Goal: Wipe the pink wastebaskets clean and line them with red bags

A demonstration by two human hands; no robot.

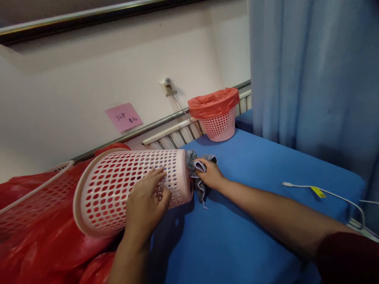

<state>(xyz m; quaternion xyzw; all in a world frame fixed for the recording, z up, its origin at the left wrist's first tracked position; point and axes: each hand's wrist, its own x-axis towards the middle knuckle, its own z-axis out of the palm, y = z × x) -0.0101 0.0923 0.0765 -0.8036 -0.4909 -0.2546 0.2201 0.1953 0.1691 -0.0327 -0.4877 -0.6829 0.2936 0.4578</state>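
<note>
A pale pink, round, tapering plastic basket [120, 187] lies tipped on its side at the left part of a flat, blue-covered surface [251, 232], its wide rimmed mouth facing lower left and its narrower base facing right. Rows of rounded holes run along the wall, large towards the mouth and smaller towards the base, where a smooth, solid band closes the pattern; red shows through most of the openings, blue through some near the base. What bears its weight underneath cannot be seen.

The left hand [149, 195] rests on the side of the basket, fingers loosely extended and slightly bent, thumb held apart, closed around nothing. At the base, the right hand [209, 173] has its fingers curled tightly into a crumpled grey cloth with pale purple edging [201, 189], bunched against the basket's end with a loose corner hanging below.

Glossy red plastic bags [59, 232] crowd the left side, beside the mouth. Behind, a second pink perforated basket [219, 128] stands upright on the surface's far edge, a red plastic liner [214, 103] folded over its rim.
</note>
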